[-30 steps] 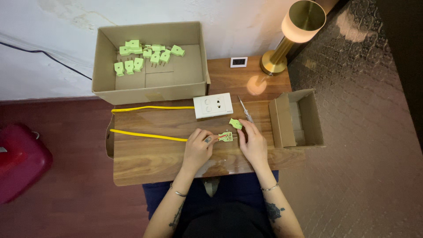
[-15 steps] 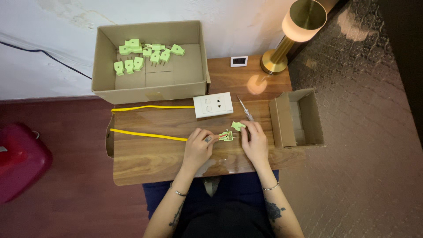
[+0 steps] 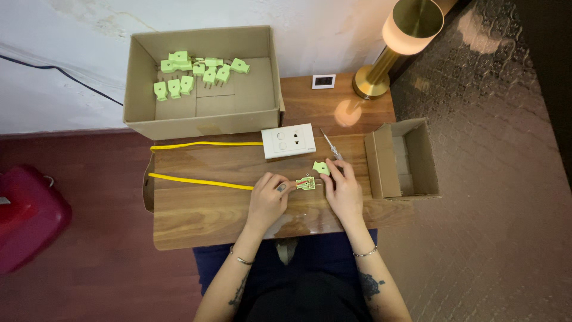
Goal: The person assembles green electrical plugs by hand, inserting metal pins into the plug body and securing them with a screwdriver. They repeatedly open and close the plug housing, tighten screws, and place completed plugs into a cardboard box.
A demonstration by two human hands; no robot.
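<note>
Plug assembly at mid-stage, seen from above. The opened green plug body [image 3: 305,182] lies flat on the wooden tabletop [image 3: 202,220] near its centre, its inner side up, with small red and pale parts showing inside; the yellow cable [image 3: 196,180] runs into it from nine o'clock. The left hand [image 3: 268,200] rests just at the plug's seven o'clock side, its grip closed lightly on the cable end where it meets the plug. The right hand [image 3: 344,192] sits at the plug's three o'clock side, fingertips touching its edge; whether they pinch it or merely steady it cannot be told.

The separate green cover piece [image 3: 321,168] lies apart on the tabletop at one o'clock from the plug, not yet fitted. A small screwdriver [image 3: 330,145] lies beyond it at twelve to one o'clock, in neither hand. By this evidence the cable appears seated in the body, while closing and screwing the cover remain to be done.

A white socket block [image 3: 289,141] at eleven o'clock from the plug takes the cable's other run. The large cardboard box [image 3: 202,122] at the far edge holds about a dozen loose green plugs [image 3: 199,70]; the smaller cardboard box [image 3: 405,158] at three o'clock shows nothing inside. A brass lamp [image 3: 402,42] stands at one o'clock.
</note>
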